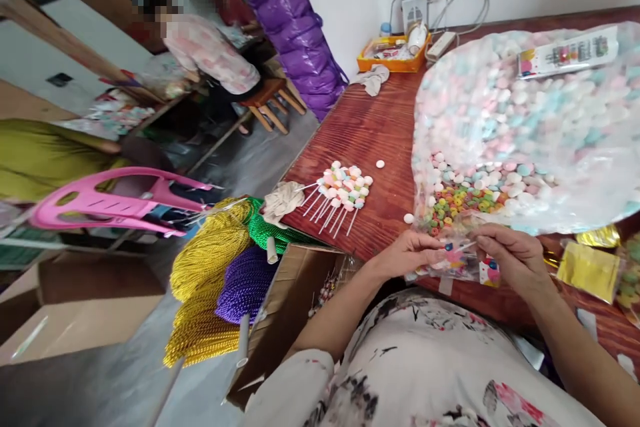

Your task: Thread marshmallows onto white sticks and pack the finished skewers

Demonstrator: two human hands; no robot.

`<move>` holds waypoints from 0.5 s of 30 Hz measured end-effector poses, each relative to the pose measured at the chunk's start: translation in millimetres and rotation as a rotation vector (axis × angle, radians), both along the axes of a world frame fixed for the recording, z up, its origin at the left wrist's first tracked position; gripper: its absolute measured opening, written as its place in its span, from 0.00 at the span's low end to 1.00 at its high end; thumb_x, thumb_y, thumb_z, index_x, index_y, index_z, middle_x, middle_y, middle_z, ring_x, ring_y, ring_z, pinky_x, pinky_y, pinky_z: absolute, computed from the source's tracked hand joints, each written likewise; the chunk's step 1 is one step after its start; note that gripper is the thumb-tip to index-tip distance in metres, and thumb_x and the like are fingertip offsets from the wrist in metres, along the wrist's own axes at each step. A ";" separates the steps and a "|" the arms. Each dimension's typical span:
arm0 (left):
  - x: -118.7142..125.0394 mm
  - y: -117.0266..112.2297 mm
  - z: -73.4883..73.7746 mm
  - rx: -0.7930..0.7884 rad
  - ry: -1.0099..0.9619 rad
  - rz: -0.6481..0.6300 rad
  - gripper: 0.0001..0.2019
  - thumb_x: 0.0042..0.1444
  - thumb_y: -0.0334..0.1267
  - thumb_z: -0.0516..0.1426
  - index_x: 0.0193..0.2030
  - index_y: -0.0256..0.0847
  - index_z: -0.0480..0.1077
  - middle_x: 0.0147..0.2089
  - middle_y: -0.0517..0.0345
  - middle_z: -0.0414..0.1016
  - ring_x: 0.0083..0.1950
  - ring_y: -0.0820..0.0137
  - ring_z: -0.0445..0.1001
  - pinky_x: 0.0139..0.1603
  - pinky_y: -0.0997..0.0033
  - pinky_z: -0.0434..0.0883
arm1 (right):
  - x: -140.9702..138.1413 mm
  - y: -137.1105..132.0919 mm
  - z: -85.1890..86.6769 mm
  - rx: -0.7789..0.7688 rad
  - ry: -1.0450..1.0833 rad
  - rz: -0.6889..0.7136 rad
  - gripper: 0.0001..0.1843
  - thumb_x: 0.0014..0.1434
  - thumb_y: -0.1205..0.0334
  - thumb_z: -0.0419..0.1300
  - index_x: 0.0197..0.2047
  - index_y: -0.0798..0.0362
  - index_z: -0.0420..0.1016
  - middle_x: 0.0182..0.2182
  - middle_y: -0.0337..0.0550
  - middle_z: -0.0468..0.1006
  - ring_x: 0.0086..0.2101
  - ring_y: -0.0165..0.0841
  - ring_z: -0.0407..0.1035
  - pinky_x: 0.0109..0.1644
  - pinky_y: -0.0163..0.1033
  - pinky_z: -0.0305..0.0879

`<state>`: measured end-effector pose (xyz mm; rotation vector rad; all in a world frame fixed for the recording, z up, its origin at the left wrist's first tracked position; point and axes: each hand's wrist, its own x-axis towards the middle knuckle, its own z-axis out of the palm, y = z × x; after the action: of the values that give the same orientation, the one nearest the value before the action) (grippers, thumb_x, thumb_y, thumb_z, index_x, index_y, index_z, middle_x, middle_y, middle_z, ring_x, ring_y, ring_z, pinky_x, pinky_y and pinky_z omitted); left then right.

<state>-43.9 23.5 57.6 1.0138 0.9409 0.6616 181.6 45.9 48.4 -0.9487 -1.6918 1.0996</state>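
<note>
My left hand [411, 255] and my right hand [511, 255] meet at the near edge of the wooden table [370, 127], both pinched on a thin white stick with a pink candy piece [454, 253] between them. Just beyond my fingers lies a heap of small coloured candy rings [457, 203] at the mouth of a big clear bag of pastel candies [525, 120]. A fan of finished candy sticks [341, 195] lies on the table to the left.
Gold foil packets [590, 268] lie right of my hands. Hanks of gold, green and purple cord [220, 273] hang off the table's left corner above an open cardboard box [295, 307]. An orange tray [393, 53] stands at the far edge. A person [210, 53] sits in the background.
</note>
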 end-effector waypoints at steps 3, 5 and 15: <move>13.4 -7.7 -12.0 -0.035 -0.016 0.156 0.23 0.42 0.55 0.69 0.30 0.32 0.79 0.21 0.62 0.68 0.21 0.80 0.60 0.23 0.77 0.57 | -3.6 -2.4 -0.7 0.091 -0.078 0.031 0.09 0.62 0.60 0.59 0.40 0.47 0.81 0.25 0.39 0.78 0.25 0.32 0.71 0.29 0.37 0.68; 23.7 -12.5 -18.0 -0.001 -0.056 0.264 0.23 0.39 0.56 0.70 0.27 0.33 0.78 0.21 0.62 0.67 0.21 0.80 0.59 0.23 0.77 0.56 | -7.1 -4.5 -2.5 0.146 -0.122 0.055 0.08 0.62 0.61 0.60 0.41 0.45 0.81 0.25 0.39 0.78 0.25 0.34 0.72 0.30 0.38 0.70; 33.9 -12.2 -13.9 0.295 0.023 0.645 0.19 0.47 0.55 0.66 0.30 0.39 0.79 0.29 0.57 0.72 0.32 0.71 0.68 0.38 0.68 0.68 | -33.9 -33.2 -31.1 -0.059 0.097 -0.118 0.20 0.55 0.58 0.67 0.52 0.45 0.77 0.37 0.42 0.79 0.30 0.33 0.71 0.31 0.38 0.70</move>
<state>-10.1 11.3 43.7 0.9704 1.2253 1.3590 147.8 12.7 17.3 -1.0032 -1.5133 1.1045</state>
